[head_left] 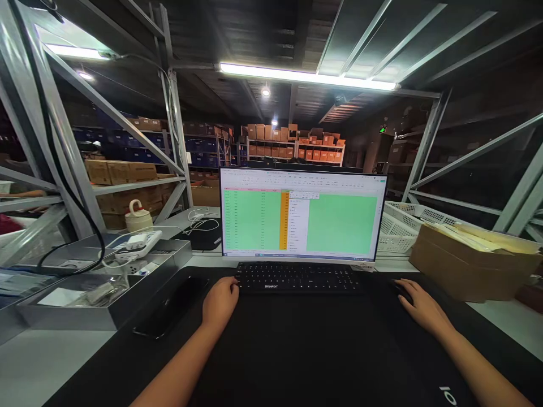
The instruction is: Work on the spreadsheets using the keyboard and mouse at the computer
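Note:
My left hand point(220, 299) rests at the left end of a black keyboard point(297, 278), fingers loosely bent over the keys and holding nothing. To the right, my right hand point(419, 305) lies over a dark computer mouse point(403, 290), mostly covered by the palm and fingers. Behind the keyboard stands a monitor point(254, 220) with a green spreadsheet, one orange column and a pop-up menu open on it. A large black desk mat point(314, 345) lies beneath both hands and the keyboard. Left of my left hand lies a black smartphone point(169, 308).
At left, a grey open box point(114, 305) holds small items, with a white power strip point(138, 246) on it. A cream jug point(138, 216) stands behind. At right are a cardboard box point(462, 265) with papers and white baskets point(396, 232). Metal shelf posts point(173, 113) frame the desk.

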The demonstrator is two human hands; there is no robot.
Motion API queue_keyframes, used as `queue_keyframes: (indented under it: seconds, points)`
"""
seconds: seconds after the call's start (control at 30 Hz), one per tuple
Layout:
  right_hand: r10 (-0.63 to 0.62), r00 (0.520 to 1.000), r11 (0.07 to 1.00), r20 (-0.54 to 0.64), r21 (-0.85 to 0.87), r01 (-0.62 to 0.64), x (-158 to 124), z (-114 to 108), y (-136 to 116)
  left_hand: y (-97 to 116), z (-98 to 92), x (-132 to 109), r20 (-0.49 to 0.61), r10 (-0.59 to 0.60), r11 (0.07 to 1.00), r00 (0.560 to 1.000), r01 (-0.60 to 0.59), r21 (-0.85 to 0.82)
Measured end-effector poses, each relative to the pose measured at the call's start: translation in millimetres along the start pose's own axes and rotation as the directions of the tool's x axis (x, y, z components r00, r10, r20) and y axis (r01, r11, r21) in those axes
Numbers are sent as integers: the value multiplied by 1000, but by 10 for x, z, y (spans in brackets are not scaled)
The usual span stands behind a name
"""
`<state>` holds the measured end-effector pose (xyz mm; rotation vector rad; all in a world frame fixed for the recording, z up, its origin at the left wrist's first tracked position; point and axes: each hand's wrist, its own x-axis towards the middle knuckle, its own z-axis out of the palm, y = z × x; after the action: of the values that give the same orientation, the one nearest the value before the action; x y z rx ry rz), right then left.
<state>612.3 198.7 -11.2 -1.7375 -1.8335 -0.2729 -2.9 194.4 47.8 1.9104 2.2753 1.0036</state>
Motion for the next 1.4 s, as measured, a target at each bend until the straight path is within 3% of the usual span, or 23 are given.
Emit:
queue_keyframes:
  seconds: [0.97,1.4]
  points:
    - [10,1000,1000,1,-29,-10,-9,46,62,-41,58,24,-3,23,1000,1000,-23,20]
    - [42,999,999,34,-28,-41,-15,-6,1,31,-16,-9,-5,3,1000,1000,-3,8]
